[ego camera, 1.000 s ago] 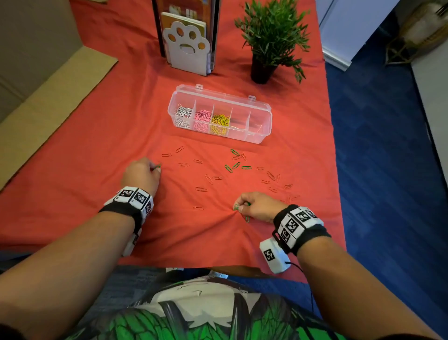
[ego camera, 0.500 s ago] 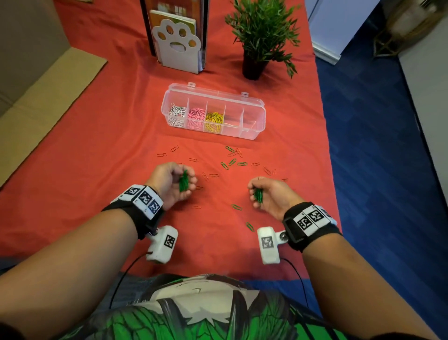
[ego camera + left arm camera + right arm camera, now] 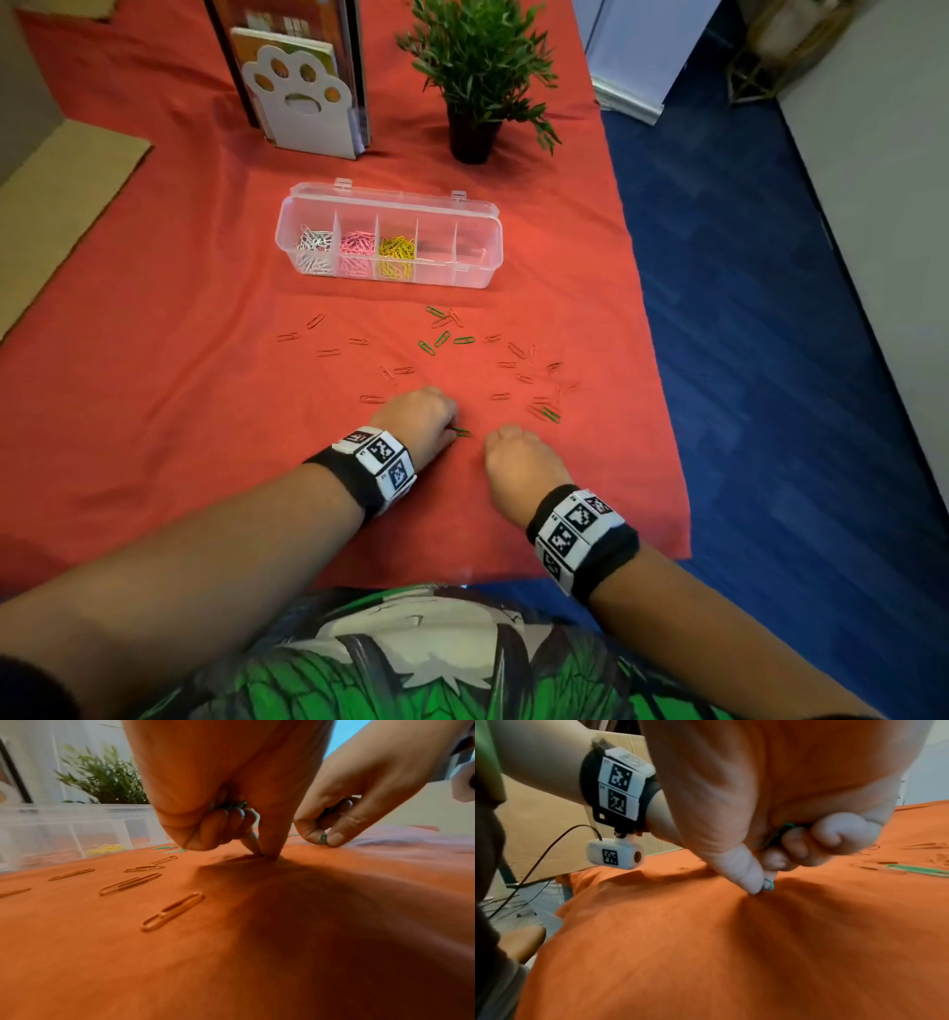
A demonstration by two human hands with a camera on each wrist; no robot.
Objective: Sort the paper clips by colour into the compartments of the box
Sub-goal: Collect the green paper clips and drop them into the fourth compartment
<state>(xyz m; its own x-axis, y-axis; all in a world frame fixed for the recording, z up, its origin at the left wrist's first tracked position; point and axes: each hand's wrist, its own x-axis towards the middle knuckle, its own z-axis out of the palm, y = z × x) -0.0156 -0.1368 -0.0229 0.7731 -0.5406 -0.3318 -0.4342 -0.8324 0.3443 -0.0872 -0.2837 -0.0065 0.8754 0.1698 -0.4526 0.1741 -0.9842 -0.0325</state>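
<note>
The clear box [image 3: 477, 257] holds white, pink and yellow clips in its three left compartments; the two right ones look bare. Green clips [image 3: 441, 339] and several orange clips [image 3: 328, 352] lie scattered on the red cloth. My left hand [image 3: 442, 426] is knuckles-up near the front. It keeps a bunch of green clips [image 3: 231, 806] under its curled fingers while thumb and forefinger pinch at a green clip [image 3: 462, 432] on the cloth. My right hand [image 3: 506, 438] is close beside it, pinching a green clip [image 3: 768, 884], with more green clips [image 3: 784, 829] tucked in its curled fingers.
A potted plant [image 3: 475, 77] and a paw-print book stand [image 3: 303, 103] are behind the box. A pair of green clips [image 3: 552, 413] lies right of my hands. Cardboard [image 3: 56, 195] lies at the left. The cloth's right edge [image 3: 657, 390] drops to blue floor.
Both hands have turned from holding green bunches up to knuckles-up on the cloth, and have moved close together at the front middle. Each now pinches at a green clip.
</note>
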